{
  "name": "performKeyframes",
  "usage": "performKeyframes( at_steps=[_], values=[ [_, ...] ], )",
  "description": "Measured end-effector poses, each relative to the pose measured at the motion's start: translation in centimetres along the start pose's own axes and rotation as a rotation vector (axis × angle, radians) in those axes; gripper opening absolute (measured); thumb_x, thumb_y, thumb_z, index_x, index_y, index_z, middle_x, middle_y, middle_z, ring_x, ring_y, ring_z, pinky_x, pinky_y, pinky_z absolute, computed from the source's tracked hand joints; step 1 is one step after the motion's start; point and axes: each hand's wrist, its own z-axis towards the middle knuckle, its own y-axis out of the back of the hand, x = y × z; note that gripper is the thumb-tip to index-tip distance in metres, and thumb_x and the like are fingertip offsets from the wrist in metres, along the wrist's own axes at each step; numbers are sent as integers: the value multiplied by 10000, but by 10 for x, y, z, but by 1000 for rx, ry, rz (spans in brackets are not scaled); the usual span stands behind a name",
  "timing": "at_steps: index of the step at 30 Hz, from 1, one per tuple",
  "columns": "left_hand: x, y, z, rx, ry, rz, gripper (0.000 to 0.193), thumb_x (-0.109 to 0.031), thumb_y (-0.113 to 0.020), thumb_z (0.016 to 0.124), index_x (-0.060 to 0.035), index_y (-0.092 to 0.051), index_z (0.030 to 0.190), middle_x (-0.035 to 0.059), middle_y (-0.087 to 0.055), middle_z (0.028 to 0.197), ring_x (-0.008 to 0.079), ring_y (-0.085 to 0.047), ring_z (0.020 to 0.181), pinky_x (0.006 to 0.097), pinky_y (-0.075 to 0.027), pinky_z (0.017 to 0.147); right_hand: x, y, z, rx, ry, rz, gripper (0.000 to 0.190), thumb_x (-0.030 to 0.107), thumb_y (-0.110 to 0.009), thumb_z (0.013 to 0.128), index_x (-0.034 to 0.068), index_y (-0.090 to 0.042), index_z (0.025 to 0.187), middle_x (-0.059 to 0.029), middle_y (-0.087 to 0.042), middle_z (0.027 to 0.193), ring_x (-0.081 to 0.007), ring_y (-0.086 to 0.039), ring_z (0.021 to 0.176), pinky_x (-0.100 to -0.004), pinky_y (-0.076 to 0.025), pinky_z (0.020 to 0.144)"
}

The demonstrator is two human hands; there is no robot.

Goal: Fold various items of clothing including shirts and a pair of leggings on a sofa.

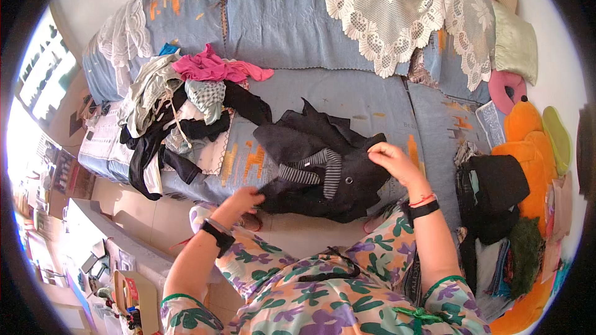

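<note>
A black garment (344, 149) with a grey-striped inner trim and a metal eyelet lies spread and creased over the front of the sofa seat. My right hand (393, 160) pinches its upper right edge between thumb and fingers. At its lower left edge is my left hand (242, 202), fingers bent; whether they grip the cloth is hard to tell. To the left is a loose heap of clothes: a pink garment (209, 65), a light grey one (151, 88), a checked one (207, 97) and several black pieces.
The blue sofa (298, 23) has lace covers (386, 4) on its back. On the right are folded dark clothes (496, 186), an orange plush toy (526, 149) and a green cushion (514, 42). A grey-topped table (125, 228) with a cardboard box (144, 298) stands at lower left.
</note>
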Motion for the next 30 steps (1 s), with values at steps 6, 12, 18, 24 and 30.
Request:
performKeyframes(
  at_steps=[6,12,18,24,30],
  values=[
    [-118,42,-41,-198,-580,-359,182,-110,-510,901,-65,-527,1076,11,-552,947,135,-544,851,321,-541,636,58,39,-18,-62,111,-3,209,194,-617,870,45,-546,996,-7,-600,1003,-83,-508,920,-238,-401,840],
    [-245,77,-125,-647,-1079,-303,147,-100,-502,922,-37,-549,1046,7,-561,857,96,-552,760,258,-541,598,136,29,-49,257,83,-210,485,237,-703,787,6,-550,1186,-36,-630,1038,-132,-544,982,-290,-419,880],
    [-325,113,-199,-916,-1525,-232,149,-100,-523,913,-20,-577,1026,28,-603,898,87,-558,773,237,-501,643,211,55,-51,-198,469,-213,409,221,-652,832,-17,-577,1155,-56,-643,1035,-118,-558,942,-274,-430,858],
    [-364,156,-254,-1261,-1670,29,222,-172,-558,916,-16,-606,1067,39,-636,952,97,-572,821,234,-464,732,291,81,-71,-98,594,66,352,200,-611,869,-26,-585,1137,-38,-636,1046,-117,-574,939,-263,-436,872],
    [-365,160,-257,-1465,-1783,365,154,-123,-622,829,-26,-642,946,123,-628,848,233,-599,789,303,-453,746,319,112,-70,-474,649,-476,318,241,-560,907,-4,-624,1100,6,-648,924,-73,-541,869,-235,-424,822]
  ],
)
